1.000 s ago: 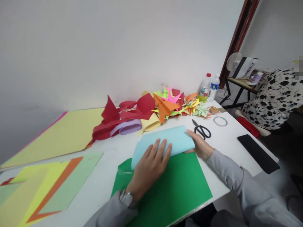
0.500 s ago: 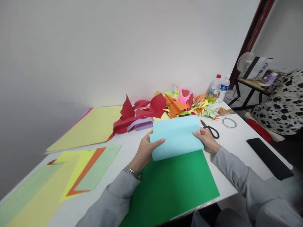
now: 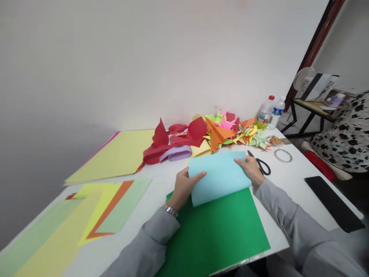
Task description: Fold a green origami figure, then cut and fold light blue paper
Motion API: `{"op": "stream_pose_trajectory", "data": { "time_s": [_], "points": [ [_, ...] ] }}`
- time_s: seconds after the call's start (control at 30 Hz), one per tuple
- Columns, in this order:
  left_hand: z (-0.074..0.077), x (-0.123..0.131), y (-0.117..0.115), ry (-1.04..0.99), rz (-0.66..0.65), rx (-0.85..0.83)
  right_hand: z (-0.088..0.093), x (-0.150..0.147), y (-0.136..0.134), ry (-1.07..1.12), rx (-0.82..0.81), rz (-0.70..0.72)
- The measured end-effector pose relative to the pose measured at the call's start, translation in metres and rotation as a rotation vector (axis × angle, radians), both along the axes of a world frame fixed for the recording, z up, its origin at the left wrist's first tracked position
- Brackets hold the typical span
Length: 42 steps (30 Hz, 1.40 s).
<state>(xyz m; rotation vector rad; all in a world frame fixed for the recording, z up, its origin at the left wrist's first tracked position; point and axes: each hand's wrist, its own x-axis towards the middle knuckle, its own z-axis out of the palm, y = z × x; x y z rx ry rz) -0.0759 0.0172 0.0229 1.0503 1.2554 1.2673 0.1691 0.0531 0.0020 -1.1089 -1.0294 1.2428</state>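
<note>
Both my hands hold a folded light blue paper sheet [image 3: 219, 175] above a large green sheet [image 3: 216, 231] on the white table [image 3: 291, 173]. My left hand [image 3: 186, 184] grips the blue paper's left edge, thumb on top. At the paper's right edge, my right hand [image 3: 250, 170] pinches it. The fold hangs toward me, its lower edge over the green sheet. Black scissors [image 3: 261, 164] lie just beyond my right hand.
A heap of folded paper shapes [image 3: 219, 132] and red and lilac paper loops [image 3: 170, 148] lies along the wall. Yellow sheets [image 3: 115, 156] and mixed coloured sheets [image 3: 95, 215] lie left. A tape ring [image 3: 283, 155], two bottles [image 3: 271, 111], a black phone [image 3: 334, 202] sit right. A seated person [image 3: 346, 134] is far right.
The blue paper, pressed flat on the table by my left hand a second ago, is now lifted and held by both hands at its edges. The camera view shifted left.
</note>
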Motion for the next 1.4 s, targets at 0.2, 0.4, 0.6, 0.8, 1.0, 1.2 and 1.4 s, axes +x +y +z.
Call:
{"op": "stream_pose_trajectory", "data": {
  "time_s": [0.2, 0.4, 0.6, 0.8, 1.0, 1.2, 1.4],
  "points": [
    [-0.017, -0.001, 0.006, -0.04, -0.111, -0.031, 0.0, 0.007, -0.008, -0.04, -0.017, -0.065],
    [-0.02, 0.002, 0.008, 0.015, -0.067, 0.013, 0.003, 0.009, -0.013, -0.084, -0.024, -0.057],
    [-0.015, 0.005, 0.004, 0.037, -0.038, 0.031, 0.001, 0.008, -0.016, -0.066, -0.024, -0.097],
    [-0.013, 0.002, 0.003, 0.033, -0.038, 0.045, 0.006, 0.007, -0.017, -0.008, -0.047, -0.098],
    [-0.014, 0.002, 0.005, 0.013, -0.022, -0.008, 0.007, 0.008, -0.019, 0.04, -0.084, -0.11],
    [-0.015, 0.002, 0.005, 0.049, -0.019, -0.046, 0.005, 0.007, -0.017, -0.008, -0.108, -0.179],
    [-0.017, 0.0, 0.007, 0.125, 0.009, -0.061, 0.004, 0.006, -0.016, -0.026, -0.09, -0.164]
  ]
}}
